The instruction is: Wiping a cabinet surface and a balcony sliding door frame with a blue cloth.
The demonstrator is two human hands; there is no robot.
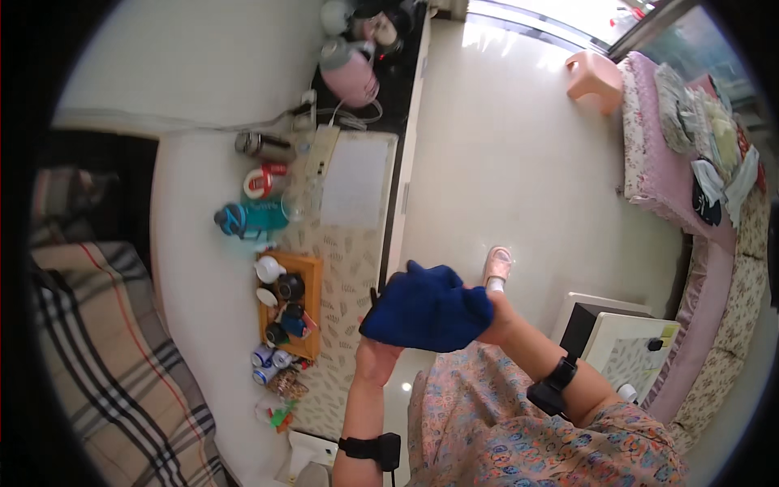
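Note:
A dark blue cloth (426, 307), folded or bunched, is held up in front of my body. My left hand (378, 358) grips its lower left edge, and most of those fingers are hidden behind the fabric. On the other side my right hand (500, 319) has hold of the right end, its fingers partly covered too. Some dark trim or a small loop shows at the cloth's left edge. Whether it is a garment or a towel I cannot tell.
Left of me runs a long cabinet top (350, 262) with a pink kettle (350, 76), a teal bottle (258, 220), a wooden tray (313, 304) of cups and several cans (266, 356). To the right stand a pink stool (593, 82), a sofa with clothes (709, 131) and a low table (633, 347).

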